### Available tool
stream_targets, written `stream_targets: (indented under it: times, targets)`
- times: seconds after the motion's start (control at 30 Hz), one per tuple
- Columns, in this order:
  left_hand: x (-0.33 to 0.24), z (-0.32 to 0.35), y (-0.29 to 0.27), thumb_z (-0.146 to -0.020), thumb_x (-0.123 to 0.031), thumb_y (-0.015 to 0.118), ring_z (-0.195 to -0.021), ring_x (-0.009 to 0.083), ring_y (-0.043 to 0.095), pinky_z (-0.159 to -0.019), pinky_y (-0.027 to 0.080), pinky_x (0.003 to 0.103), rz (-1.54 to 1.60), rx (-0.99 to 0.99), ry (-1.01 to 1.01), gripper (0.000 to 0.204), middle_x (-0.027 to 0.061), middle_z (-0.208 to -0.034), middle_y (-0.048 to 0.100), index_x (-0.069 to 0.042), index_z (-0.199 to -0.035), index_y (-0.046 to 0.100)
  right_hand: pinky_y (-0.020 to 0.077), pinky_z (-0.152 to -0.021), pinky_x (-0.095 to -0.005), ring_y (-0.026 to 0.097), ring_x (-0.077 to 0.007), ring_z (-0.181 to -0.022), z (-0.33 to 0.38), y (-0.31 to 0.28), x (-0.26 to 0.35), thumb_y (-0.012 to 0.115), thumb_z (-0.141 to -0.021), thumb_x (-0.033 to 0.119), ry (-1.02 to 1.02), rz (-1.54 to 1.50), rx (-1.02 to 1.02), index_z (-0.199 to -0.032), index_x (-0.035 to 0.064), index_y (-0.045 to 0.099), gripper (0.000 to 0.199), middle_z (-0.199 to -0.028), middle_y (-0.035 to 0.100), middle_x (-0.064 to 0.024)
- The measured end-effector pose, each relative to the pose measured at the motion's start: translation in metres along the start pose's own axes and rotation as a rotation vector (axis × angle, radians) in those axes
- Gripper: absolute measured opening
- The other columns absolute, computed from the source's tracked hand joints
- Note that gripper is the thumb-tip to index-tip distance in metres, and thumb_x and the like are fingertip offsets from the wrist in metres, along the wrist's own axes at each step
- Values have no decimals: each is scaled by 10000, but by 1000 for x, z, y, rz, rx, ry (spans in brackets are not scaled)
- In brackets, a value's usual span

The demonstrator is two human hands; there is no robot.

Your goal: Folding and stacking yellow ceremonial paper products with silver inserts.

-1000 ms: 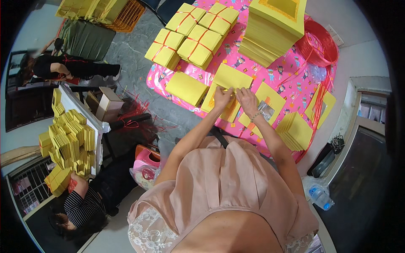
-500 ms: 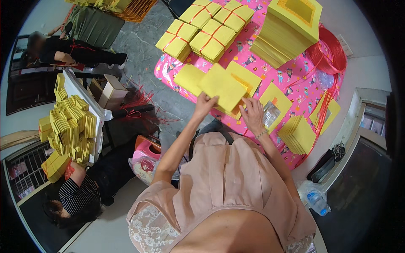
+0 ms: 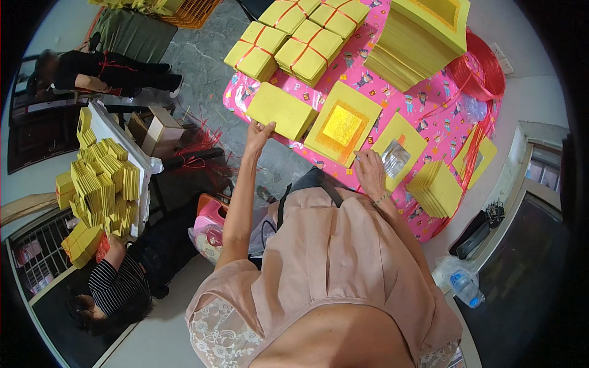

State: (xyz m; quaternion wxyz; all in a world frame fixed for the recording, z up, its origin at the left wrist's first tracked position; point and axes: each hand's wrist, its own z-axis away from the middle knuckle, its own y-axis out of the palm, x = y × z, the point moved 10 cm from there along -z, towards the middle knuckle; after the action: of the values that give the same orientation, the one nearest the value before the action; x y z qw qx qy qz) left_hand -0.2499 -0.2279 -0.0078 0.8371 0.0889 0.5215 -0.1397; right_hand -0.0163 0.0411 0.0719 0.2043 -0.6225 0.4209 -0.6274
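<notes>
A plain yellow paper packet (image 3: 281,109) lies at the near left edge of the pink table. My left hand (image 3: 260,135) grips its near left corner, thumb on top. Beside it to the right lies a yellow paper sheet with a gold square (image 3: 342,124). My right hand (image 3: 370,172) is closed at that sheet's near right corner, fingertips pinched at the edge. Just right of this hand is another yellow sheet with a silver patch (image 3: 396,158), partly covered by my fingers. A fanned pile of yellow paper (image 3: 435,189) lies farther right.
Red-tied yellow bundles (image 3: 308,50) and a tall yellow paper stack (image 3: 412,55) stand at the table's back. A red ribbon roll (image 3: 475,67) trails strands down the right side. At left, a co-worker's striped sleeve (image 3: 110,285) is by a table heaped with yellow bundles (image 3: 104,178).
The yellow piece between my hands has gone down onto the packet at left. My left hand moved left to that packet's corner, uncovering the gold square. My right hand moved slightly nearer me.
</notes>
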Motion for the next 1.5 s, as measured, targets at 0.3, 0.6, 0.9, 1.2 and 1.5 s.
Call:
stream_targets:
  times: [0.3, 0.6, 0.9, 1.2, 1.5]
  targets:
    - [26, -8, 3, -875, -34, 670, -671, 136, 653, -569, 569, 279, 31, 8, -53, 295, 29, -818, 656, -5, -1128, 522, 464, -827, -399, 560, -316, -937, 0, 13, -4, 608, -853, 57, 17, -7, 62, -1074, 26, 616, 223, -984, 555, -127]
    - [35, -17, -1, -847, -62, 703, -638, 161, 659, -529, 546, 281, -73, -93, -72, 263, 72, -819, 664, 18, -1052, 559, 451, -818, -417, 546, -298, -922, 3, 21, -6, 617, -833, 72, 10, -19, 67, -1052, 42, 628, 221, -973, 552, -109]
    - [43, -28, -31, -696, -238, 838, -657, 150, 629, -558, 498, 287, -563, -394, 71, 563, 85, -788, 612, 47, -1043, 497, 445, -852, -416, 534, -299, -965, 0, 31, 2, 668, -810, 144, -30, 33, 160, -1099, 58, 599, 310, -1011, 546, -110]
    - [30, -14, -16, -755, -108, 797, -559, 169, 621, -476, 549, 303, -151, -307, 38, 548, 98, -740, 593, 47, -1080, 385, 448, -842, -411, 514, -309, -1003, 0, 46, 4, 720, -775, 201, -62, 85, 209, -1152, 67, 559, 431, -1055, 530, -116]
    - [-21, 10, -14, -756, -216, 779, -888, 287, 608, -772, 505, 428, -638, -452, 257, 713, 213, -972, 578, 81, -1266, 378, 457, -849, -381, 525, -284, -978, -1, 53, 4, 735, -734, 159, -66, 99, 223, -1094, 76, 567, 406, -1008, 529, -100]
